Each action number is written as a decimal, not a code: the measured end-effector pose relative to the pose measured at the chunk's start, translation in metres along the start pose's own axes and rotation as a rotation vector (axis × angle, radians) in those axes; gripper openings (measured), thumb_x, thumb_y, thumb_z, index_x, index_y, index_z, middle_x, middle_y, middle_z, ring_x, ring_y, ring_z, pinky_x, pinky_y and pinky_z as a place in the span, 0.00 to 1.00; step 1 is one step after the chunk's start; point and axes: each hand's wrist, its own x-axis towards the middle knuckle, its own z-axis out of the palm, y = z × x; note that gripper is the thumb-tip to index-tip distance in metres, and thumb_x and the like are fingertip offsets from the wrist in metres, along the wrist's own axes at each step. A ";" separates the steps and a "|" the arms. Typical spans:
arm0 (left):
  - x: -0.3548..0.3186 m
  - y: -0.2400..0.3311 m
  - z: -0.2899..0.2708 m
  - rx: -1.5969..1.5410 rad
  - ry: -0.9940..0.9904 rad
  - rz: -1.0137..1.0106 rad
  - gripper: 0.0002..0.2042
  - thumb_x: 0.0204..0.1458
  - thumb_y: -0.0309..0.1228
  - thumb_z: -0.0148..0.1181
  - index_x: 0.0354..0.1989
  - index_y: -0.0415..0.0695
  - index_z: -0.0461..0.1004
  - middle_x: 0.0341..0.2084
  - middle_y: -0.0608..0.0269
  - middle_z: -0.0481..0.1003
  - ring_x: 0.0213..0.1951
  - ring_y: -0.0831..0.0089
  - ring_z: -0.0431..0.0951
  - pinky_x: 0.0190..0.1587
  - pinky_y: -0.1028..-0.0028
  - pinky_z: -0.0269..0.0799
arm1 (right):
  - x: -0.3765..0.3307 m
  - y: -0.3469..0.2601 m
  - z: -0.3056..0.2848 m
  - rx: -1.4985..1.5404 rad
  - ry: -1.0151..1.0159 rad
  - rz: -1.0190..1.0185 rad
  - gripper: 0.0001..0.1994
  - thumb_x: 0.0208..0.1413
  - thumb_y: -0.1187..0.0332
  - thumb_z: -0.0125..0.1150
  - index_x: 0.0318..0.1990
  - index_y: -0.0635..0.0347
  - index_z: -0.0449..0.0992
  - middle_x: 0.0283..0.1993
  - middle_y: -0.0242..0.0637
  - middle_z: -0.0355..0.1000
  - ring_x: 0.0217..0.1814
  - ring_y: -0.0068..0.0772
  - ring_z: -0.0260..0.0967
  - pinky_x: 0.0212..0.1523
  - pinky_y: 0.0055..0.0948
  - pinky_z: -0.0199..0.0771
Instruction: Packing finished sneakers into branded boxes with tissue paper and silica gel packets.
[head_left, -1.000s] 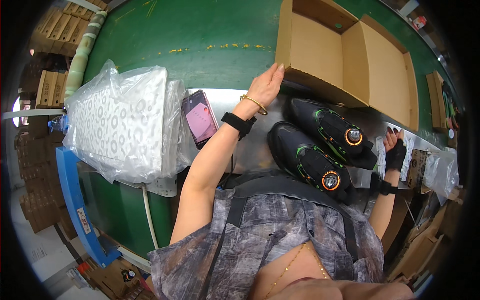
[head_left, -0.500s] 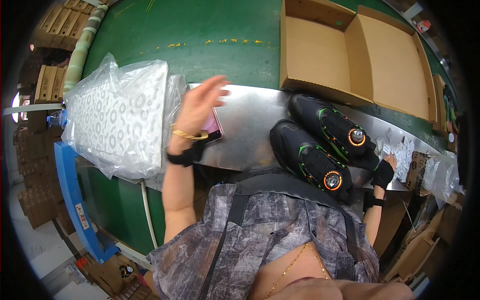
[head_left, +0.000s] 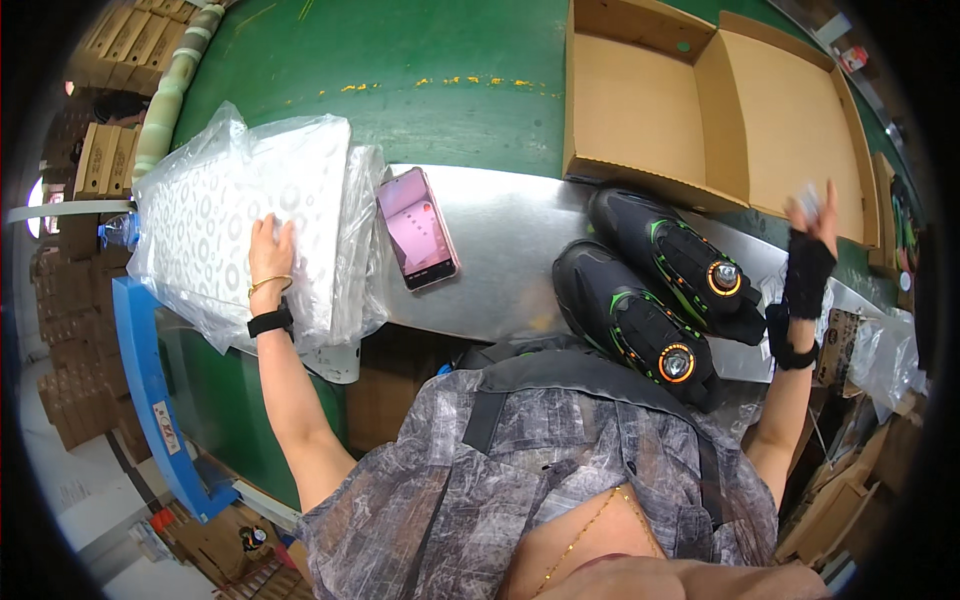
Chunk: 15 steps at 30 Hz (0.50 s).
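My left hand (head_left: 270, 257) rests on a stack of white tissue paper (head_left: 205, 215) with a grey ring pattern, its fingers apart on the top sheet. Clear plastic (head_left: 365, 240) wraps around that stack. At the right, my right hand (head_left: 822, 225) is raised near the cardboard box's lid, pinching a small whitish packet (head_left: 808, 198) that is partly blurred. Between my hands, close to my body, two black shoes (head_left: 615, 215) with green trim and orange-ringed dials lie side by side on the metal strip (head_left: 490, 250). A phone (head_left: 418, 230) with a lit pink screen lies beside the stack.
An open cardboard box (head_left: 640, 100) stands at the back right, its lid (head_left: 800, 120) folded out. Small white packets (head_left: 775, 280) lie partly hidden behind my right wrist. A blue frame (head_left: 150, 390) stands at the left edge, near a clear bottle (head_left: 120, 230). Plastic bags (head_left: 885, 350) hang at the right.
My left hand has moved left from over the phone onto the tissue paper, uncovering the phone. My right hand has risen from the pile of white packets with one in its fingers.
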 end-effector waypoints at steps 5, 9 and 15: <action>-0.010 0.016 0.006 0.199 -0.036 0.034 0.28 0.49 0.44 0.51 0.57 0.45 0.56 0.56 0.40 0.51 0.58 0.49 0.51 0.51 0.49 0.51 | 0.013 -0.039 0.058 -0.235 -0.533 -0.285 0.29 0.47 0.68 0.57 0.58 0.57 0.56 0.56 0.46 0.59 0.44 0.46 0.68 0.44 0.36 0.67; -0.012 0.029 0.006 0.147 -0.078 -0.027 0.29 0.49 0.49 0.49 0.59 0.50 0.55 0.59 0.43 0.48 0.61 0.49 0.46 0.51 0.38 0.45 | 0.008 -0.031 0.089 -0.322 -1.016 -0.180 0.20 0.52 0.64 0.51 0.53 0.57 0.63 0.49 0.50 0.65 0.47 0.50 0.64 0.49 0.37 0.64; -0.010 0.008 0.010 0.264 -0.002 -0.008 0.22 0.54 0.42 0.44 0.56 0.48 0.59 0.58 0.47 0.52 0.58 0.51 0.53 0.49 0.45 0.56 | -0.001 -0.074 0.092 -0.228 -0.993 -0.244 0.16 0.53 0.66 0.47 0.51 0.55 0.66 0.40 0.49 0.70 0.44 0.48 0.66 0.45 0.37 0.66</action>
